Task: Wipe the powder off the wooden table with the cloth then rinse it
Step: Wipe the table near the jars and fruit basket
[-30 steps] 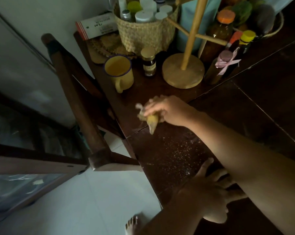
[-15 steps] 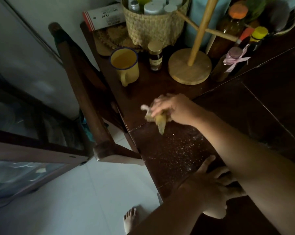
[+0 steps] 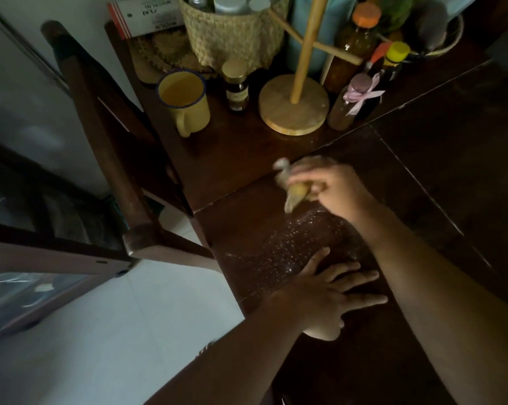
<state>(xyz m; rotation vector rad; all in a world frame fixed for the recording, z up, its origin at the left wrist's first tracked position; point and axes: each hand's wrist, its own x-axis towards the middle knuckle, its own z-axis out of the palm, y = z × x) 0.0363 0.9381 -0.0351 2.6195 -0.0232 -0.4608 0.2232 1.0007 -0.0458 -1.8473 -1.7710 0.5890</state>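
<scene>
The right hand [image 3: 331, 191], curled round the bunched yellow cloth [image 3: 295, 195], has slid away from the yellow mug [image 3: 185, 102], so the wipe seems to be reaching the powder [image 3: 276, 247] just below the grip, while the left hand [image 3: 326, 293] lies flat, fingers spread, on the wooden table [image 3: 422, 200].

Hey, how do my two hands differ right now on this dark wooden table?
The right hand is curled in a grip around the bunched yellow cloth; the left hand holds nothing, fingers straight and spread. The right hand is at the far end of the scattered white powder, the left hand at the near end. Both are low over the dark wooden table.
</scene>
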